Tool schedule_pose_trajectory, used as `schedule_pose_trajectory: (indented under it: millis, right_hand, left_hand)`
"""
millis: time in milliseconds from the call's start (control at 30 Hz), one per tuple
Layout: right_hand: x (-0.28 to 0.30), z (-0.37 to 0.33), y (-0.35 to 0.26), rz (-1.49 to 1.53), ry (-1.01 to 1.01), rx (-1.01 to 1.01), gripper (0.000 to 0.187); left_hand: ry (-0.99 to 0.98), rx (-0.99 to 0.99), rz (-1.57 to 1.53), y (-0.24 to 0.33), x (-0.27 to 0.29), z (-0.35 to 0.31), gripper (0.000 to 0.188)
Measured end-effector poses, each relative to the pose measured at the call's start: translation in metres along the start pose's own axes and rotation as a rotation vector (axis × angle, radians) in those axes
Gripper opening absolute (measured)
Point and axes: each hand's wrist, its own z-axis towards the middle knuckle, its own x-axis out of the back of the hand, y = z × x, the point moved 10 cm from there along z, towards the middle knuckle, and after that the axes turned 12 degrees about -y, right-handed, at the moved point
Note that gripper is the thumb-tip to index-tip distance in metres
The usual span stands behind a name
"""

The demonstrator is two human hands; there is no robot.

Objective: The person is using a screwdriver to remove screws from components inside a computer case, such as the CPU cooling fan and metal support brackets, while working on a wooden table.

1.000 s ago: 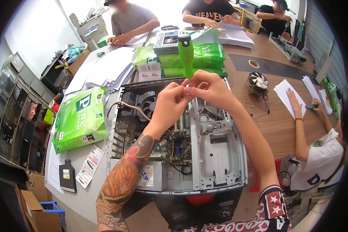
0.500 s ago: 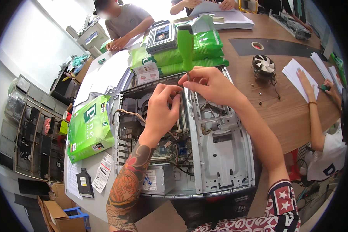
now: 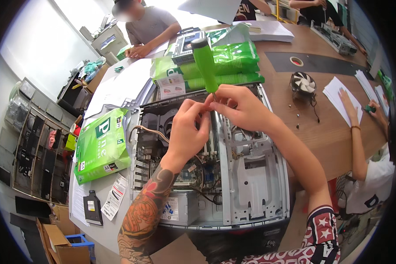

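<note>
An open desktop computer case [image 3: 250,185] lies on its side in front of me. Above its far part, my right hand [image 3: 244,108] pinches the thin shaft of a green screwdriver [image 3: 205,66] with a dark cap. The tool stands nearly upright, handle up and leaning a little left. My left hand [image 3: 188,132] meets the right fingertips just below the handle, its thumb and fingers closed together. Whatever they pinch is too small or hidden to make out, and the screwdriver's tip is behind the fingers. Below the left hand lie the motherboard [image 3: 185,174] and the power supply [image 3: 174,209].
Green paper packs [image 3: 226,59] are stacked behind the case, with a small metal-framed unit [image 3: 185,46] on top. Another pack [image 3: 102,147] lies left, near a black drive [image 3: 92,209]. Right are a cooling fan [image 3: 302,83], loose screws [image 3: 298,115] and another person's hands [image 3: 348,105].
My hands have come together, the left fingertips now touching the right ones. The screwdriver has tipped slightly left, and the view has shifted a little.
</note>
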Motion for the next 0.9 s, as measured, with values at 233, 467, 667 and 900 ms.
schedule_pose_trajectory:
  millis: [233,467,667,900]
  right_hand:
    - [0.001,-0.003,-0.006,-0.066,0.024,-0.003,0.012]
    - [0.001,-0.003,-0.008,-0.060,0.044,-0.006,0.015]
    - [0.005,-0.007,0.003,-0.003,0.082,-0.092,0.016]
    - [0.006,-0.007,0.010,0.065,0.128,-0.118,0.011]
  left_hand:
    - [0.015,0.046,-0.055,-0.010,0.002,-0.001,0.014]
    - [-0.001,0.048,-0.054,-0.010,0.001,-0.002,0.015]
    - [0.014,0.058,-0.056,-0.011,0.002,-0.002,0.010]
    - [0.006,0.038,-0.039,-0.015,-0.003,-0.004,0.013]
